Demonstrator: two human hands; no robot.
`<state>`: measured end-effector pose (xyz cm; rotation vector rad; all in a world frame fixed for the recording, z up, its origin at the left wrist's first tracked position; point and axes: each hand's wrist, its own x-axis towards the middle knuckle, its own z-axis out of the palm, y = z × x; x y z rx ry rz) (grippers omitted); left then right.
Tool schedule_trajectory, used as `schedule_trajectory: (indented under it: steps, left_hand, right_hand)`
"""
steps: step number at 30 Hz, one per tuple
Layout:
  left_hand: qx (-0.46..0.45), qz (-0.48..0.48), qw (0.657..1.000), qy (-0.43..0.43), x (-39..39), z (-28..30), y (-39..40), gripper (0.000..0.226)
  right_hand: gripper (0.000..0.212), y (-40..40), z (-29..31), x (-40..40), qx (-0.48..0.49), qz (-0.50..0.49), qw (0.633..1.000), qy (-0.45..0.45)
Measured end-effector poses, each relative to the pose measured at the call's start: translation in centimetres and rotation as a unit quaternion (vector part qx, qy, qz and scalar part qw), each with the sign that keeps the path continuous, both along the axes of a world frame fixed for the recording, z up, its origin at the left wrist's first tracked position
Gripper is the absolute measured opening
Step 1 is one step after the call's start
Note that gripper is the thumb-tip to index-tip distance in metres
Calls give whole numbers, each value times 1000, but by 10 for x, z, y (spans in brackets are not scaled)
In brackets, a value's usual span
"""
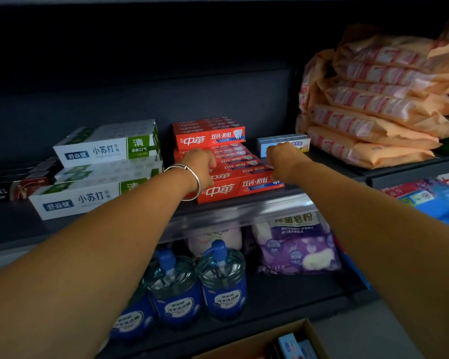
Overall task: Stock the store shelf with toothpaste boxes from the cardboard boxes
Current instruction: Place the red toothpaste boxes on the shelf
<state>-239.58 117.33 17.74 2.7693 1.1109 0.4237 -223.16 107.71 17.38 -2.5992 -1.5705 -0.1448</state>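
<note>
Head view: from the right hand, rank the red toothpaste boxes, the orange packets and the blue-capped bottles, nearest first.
1. Red toothpaste boxes: directly under the right hand, apparently touching.
2. Orange packets: same shelf, to its right.
3. Blue-capped bottles: shelf below, lower left.

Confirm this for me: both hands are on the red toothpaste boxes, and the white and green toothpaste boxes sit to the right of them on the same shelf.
Not quite. The head view shows the left hand and right hand on the red toothpaste boxes, but the white and green toothpaste boxes sit to their left, not right, on the same shelf.
</note>
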Motion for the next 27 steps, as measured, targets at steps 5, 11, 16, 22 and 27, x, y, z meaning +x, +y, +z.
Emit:
schedule_trajectory:
  steps: [5,11,16,22,27]
  left_hand:
    - [1,1,1000,10,2,-2,-3,39]
    - [53,14,998,43,-1,-3,-19,50]
    - [84,-4,995,55,-8,-8,-43,56]
    - [105,-8,993,55,-20,-27,-82,69]
    - [88,-19,995,48,-34,-61,-123,71]
  right_hand:
    - [41,-1,-5,-4,-1,15,1000,2]
    - [59,-10,-10,-15,-39,57,994,-80]
    - [71,-33,-15,-30,-47,60,992,-96]
    - [73,-73,-34,-54,-39,80,992,-95]
    - [79,-113,-68,-76,-55,101,992,-56]
